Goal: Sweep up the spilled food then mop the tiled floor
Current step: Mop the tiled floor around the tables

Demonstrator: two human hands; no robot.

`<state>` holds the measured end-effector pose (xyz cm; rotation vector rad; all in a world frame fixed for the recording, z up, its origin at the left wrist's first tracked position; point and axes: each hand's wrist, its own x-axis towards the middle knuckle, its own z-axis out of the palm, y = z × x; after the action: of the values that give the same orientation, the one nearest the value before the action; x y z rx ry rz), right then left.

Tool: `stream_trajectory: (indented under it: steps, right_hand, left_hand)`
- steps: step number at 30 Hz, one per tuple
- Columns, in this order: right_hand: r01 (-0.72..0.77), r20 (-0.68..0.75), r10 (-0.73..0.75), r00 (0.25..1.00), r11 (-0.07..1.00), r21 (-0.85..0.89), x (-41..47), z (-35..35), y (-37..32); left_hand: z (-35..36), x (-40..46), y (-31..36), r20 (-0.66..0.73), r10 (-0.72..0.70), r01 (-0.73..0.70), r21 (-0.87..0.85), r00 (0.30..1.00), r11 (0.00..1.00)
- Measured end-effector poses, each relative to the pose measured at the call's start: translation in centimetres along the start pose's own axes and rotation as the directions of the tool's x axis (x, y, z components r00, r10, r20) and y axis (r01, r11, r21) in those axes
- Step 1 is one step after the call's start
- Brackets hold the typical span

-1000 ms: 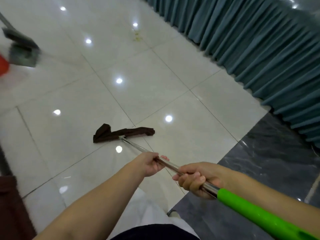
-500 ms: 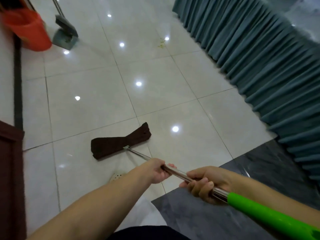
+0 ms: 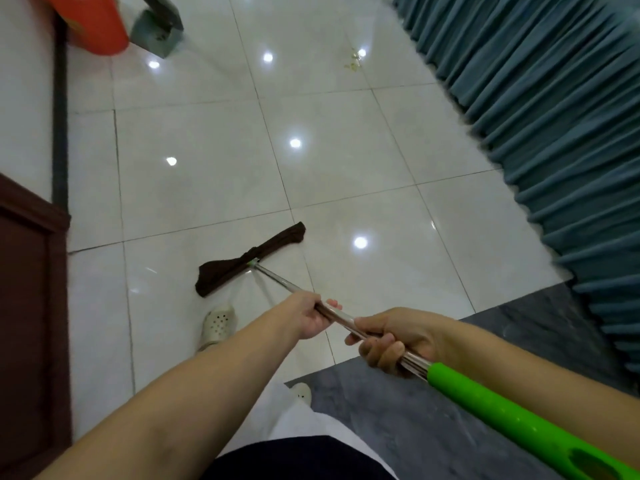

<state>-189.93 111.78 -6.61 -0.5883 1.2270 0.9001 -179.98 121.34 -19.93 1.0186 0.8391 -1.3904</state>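
Open tiled floor (image 3: 207, 174) ahead, curtain (image 3: 554, 116) right, bucket (image 3: 95, 26) far left

Brown mop head (image 3: 250, 259) lies flat on white tiles (image 3: 207, 161) (food bits (image 3: 354, 60) far off).

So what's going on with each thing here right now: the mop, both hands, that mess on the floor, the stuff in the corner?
Mop cloth: flat on the white tiles, crumpled.
Mop handle: tilted, held by both hands.
Left hand: gripping the metal shaft.
Right hand: gripping the shaft beside the green grip.
Spilled food: on the floor by the curtain, not swept.
Orange bin: standing in the corner.
Dustpan: resting beside the bin.
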Motion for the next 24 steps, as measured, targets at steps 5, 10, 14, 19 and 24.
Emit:
stream_trajectory:
  steps: [5, 10, 14, 19, 24]
  right_hand:
    - [-0.011, 0.066, 0.010, 0.998, 1.000, 0.009, 1.6, 5.4, -4.7]
    - [0.003, 0.106, -0.011, 0.994, 0.997, 0.075, 3.3, 11.8, -10.7]
    - [0.039, 0.161, -0.073, 0.984, 0.978, 0.203, 5.0, 18.3, -15.9]
    - [0.074, 0.166, -0.138, 0.976, 0.937, 0.341, 6.9, 26.4, -22.2]
    - [0.091, 0.190, -0.190, 0.963, 0.896, 0.434, 9.4, 31.6, -27.5]
  left_hand:
    - [-2.6, -0.2, 5.7, -0.003, 0.107, -0.106, -0.155, 0.994, 0.982]
    - [-5.6, -0.9, 13.1, 0.060, 0.156, -0.135, -0.268, 0.986, 0.954]
    - [-8.6, -1.7, 20.4, 0.106, 0.134, -0.105, -0.239, 0.985, 0.965]
    - [-12.0, -2.2, 30.1, 0.051, 0.163, -0.151, -0.177, 0.985, 0.973]
    - [-13.6, -2.0, 38.3, -0.036, 0.151, -0.153, -0.068, 0.988, 0.986]
